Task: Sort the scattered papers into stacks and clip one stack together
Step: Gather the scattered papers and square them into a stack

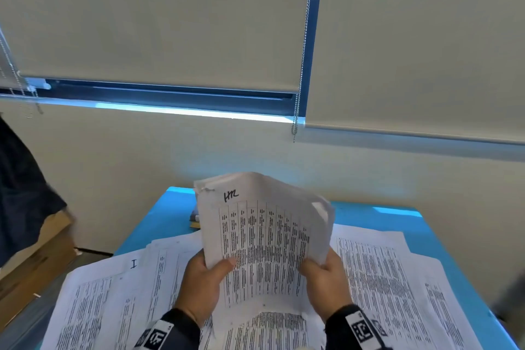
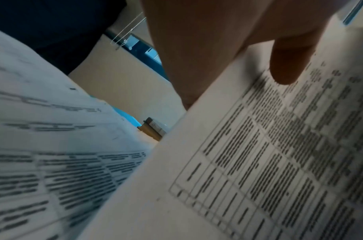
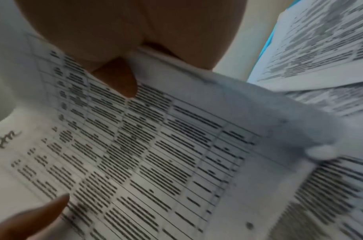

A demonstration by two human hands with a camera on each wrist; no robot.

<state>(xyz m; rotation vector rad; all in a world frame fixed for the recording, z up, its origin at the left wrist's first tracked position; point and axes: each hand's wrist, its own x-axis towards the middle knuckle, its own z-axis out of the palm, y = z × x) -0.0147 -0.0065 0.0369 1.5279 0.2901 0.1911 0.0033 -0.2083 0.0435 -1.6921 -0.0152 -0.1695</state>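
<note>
A stack of printed sheets (image 1: 264, 236) with tables and a handwritten mark at the top stands upright over the blue table (image 1: 369, 214), its lower edge near the papers below. My left hand (image 1: 207, 275) grips its left edge, thumb on the front page (image 2: 258, 154). My right hand (image 1: 324, 275) grips its right edge, thumb on the front page (image 3: 156, 138). More printed papers (image 1: 119, 293) lie scattered flat on the left, and others (image 1: 392, 287) on the right. No clip shows clearly.
A small dark and tan object (image 2: 154, 129) sits at the table's far left edge, behind the held stack. Cardboard boxes (image 1: 31, 264) stand on the floor to the left. A wall with roller blinds (image 1: 170, 23) rises just beyond the table.
</note>
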